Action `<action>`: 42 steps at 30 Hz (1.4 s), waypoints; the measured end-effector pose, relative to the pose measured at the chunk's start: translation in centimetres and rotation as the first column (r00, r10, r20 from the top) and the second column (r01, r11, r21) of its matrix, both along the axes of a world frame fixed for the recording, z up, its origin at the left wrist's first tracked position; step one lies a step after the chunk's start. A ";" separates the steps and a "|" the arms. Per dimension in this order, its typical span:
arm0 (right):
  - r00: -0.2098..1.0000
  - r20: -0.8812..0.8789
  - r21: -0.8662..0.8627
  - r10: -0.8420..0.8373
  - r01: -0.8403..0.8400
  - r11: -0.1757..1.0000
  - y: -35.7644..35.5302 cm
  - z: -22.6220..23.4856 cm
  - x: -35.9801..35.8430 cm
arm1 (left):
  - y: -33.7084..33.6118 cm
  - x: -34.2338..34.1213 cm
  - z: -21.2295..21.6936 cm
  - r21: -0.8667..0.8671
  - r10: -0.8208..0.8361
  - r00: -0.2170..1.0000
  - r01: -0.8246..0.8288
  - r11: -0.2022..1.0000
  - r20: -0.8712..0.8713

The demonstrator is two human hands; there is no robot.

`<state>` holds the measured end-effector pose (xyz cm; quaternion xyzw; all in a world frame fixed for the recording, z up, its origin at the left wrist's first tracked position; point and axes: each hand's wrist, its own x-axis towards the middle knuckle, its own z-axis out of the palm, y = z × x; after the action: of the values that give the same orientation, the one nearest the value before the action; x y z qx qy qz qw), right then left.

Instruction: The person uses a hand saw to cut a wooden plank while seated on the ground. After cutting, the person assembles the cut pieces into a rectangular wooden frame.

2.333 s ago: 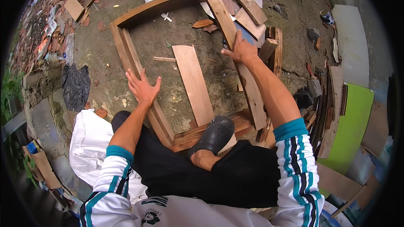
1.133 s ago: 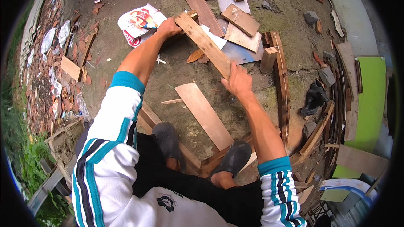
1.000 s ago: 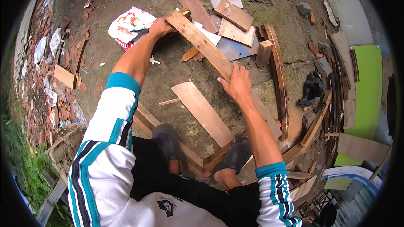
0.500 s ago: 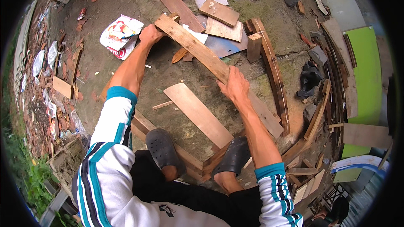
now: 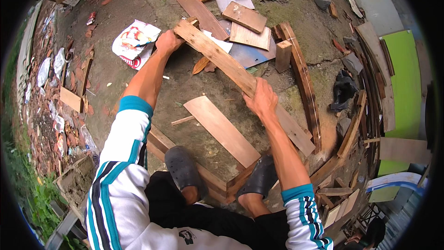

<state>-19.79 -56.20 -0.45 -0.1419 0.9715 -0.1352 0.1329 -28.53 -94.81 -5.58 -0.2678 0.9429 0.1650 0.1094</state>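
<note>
Wooden plank [image 5: 217, 58] located from upper centre to right of centre of the frame; long axis diagonal, ends pointing upper left and lower right. Left hand [image 5: 169, 41]: grip curled at the upper-left end, fingertips hidden. Right hand [image 5: 262, 98]: grip closed over the plank's mid-length. Plywood strip [image 5: 222, 129], centre, lies on the ground [image 5: 138, 78], roughly parallel.
</note>
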 end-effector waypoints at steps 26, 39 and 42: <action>0.682 0.253 0.188 0.686 -0.730 0.657 -0.4 -2.3 2.7 | -8.3 33.7 0.1 0.118 0.748 0.640 -0.741 0.661 -0.175; 0.963 0.225 -0.423 0.146 -0.038 0.905 -22.7 -6.8 -10.9 | -8.0 34.7 -3.2 0.296 0.902 0.382 -0.854 0.427 -0.200; 0.924 0.379 -0.555 0.048 0.186 0.811 -27.2 -7.8 -15.2 | -8.0 34.7 -3.2 0.307 0.908 0.371 -0.856 0.416 -0.196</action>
<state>-34.99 -83.44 -8.20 -0.1113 0.8440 -0.4548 0.2615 6.14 -102.85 -8.83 -0.6889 0.6398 0.3122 -0.1365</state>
